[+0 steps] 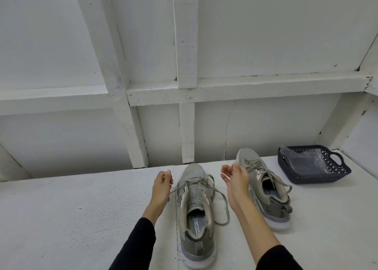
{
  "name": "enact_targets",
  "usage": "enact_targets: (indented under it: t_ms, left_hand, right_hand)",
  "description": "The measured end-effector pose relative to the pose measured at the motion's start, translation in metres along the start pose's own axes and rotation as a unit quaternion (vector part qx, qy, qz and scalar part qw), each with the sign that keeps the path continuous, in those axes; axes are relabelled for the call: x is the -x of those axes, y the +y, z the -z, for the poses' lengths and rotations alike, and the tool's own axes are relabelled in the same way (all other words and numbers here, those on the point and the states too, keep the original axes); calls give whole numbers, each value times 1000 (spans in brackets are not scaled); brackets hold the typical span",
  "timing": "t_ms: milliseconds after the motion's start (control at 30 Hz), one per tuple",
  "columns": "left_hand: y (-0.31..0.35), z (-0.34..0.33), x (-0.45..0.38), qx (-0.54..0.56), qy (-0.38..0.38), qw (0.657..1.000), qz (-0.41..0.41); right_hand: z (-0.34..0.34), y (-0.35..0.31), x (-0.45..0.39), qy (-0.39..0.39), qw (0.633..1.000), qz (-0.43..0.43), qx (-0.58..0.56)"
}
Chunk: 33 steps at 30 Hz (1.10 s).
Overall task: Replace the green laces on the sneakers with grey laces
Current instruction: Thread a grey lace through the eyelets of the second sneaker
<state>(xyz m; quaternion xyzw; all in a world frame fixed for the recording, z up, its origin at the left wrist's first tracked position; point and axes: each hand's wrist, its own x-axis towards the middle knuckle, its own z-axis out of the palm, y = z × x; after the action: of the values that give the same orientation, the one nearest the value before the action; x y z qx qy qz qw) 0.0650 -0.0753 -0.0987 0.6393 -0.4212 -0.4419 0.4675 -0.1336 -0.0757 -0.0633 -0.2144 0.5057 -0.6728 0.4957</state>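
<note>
While the left hand pinches one grey lace end running taut rightward to the near sneaker just beside it, the right hand hovers w/ fingers loose, empty, opp. side, lace loop below.

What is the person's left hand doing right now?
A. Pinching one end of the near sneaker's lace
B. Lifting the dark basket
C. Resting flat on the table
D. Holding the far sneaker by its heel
A: the left hand pinches the grey lace running from the near sneaker, drawn out to the side.
</note>
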Motion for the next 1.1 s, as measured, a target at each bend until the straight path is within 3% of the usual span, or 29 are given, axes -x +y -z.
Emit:
enact_targets:
  t_ms: [67,167,233,300,367,433,600,700,800,900,967,1100]
  left_hand:
    - [-1,0,0,-9,-2,1000,3]
    - [-4,-2,0,-19,-9,1000,10]
    - [-5,-3,1,-25,-19,1000,4]
    - [-6,-3,2,-35,-23,999,-6]
    - [-6,-4,2,-38,-27,999,-16]
    - [-6,-5,2,-30,-29,999,-25]
    - [-8,-5,0,-27,-27,999,-30]
    - [-11,-7,-1,-25,-24,999,-30]
    - [-8,-10,1,-20,-34,998,-43]
    - [-5,-10,4,-37,-52,996,-60]
    - [-8,-9,2,-74,-63,992,-81]
    - [-19,0,-9,-265,-32,952,-148]
  right_hand:
    - [-1,-1,-1,-29,999,-27,3]
    - [1,11,-6,-68,981,-16,183]
    - [6,25,-12,-95,938,24,333]
    - [10,33,-11,-165,869,60,463]
    - [12,44,-13,-203,832,89,509]
    - [11,47,-12,-182,846,95,492]
    - [7,29,-12,-42,956,58,284]
    - [5,16,-15,-6,983,3,181]
    - [7,8,-12,-5,959,-10,282]
    - [13,14,-5,-40,884,-6,465]
    - [16,18,-1,-71,846,19,527]
    - [14,29,3,-155,838,24,522]
